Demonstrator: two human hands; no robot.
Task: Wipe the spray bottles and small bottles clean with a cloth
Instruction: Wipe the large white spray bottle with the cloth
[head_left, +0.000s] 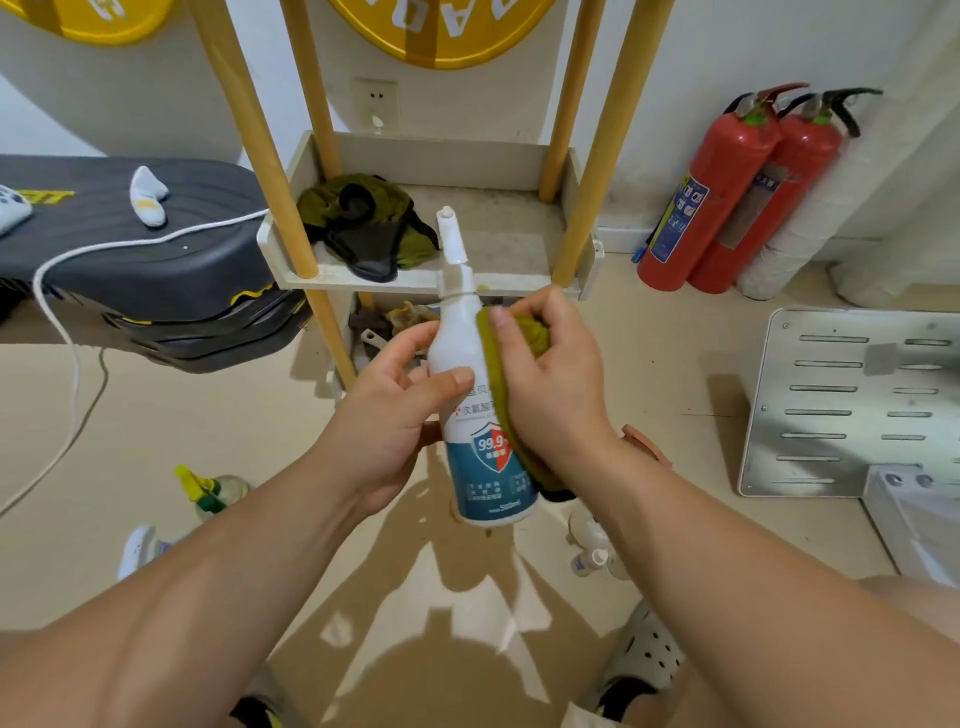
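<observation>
Spray bottle of white plastic (485, 467) stands upright in mid-air; left grip (395, 410) curls round its middle; right grip (550, 384) clasps an olive-green cloth (522, 332) against its right side; blue label reads "99.9".

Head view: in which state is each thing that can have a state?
Bottle, held nearly upright in the air.
Cloth, bunched, pressed on the bottle's side.
Left hand, grips the bottle.
Right hand, grips the cloth.
Rags, crumpled on the shelf.
Extinguishers, standing upright.
</observation>
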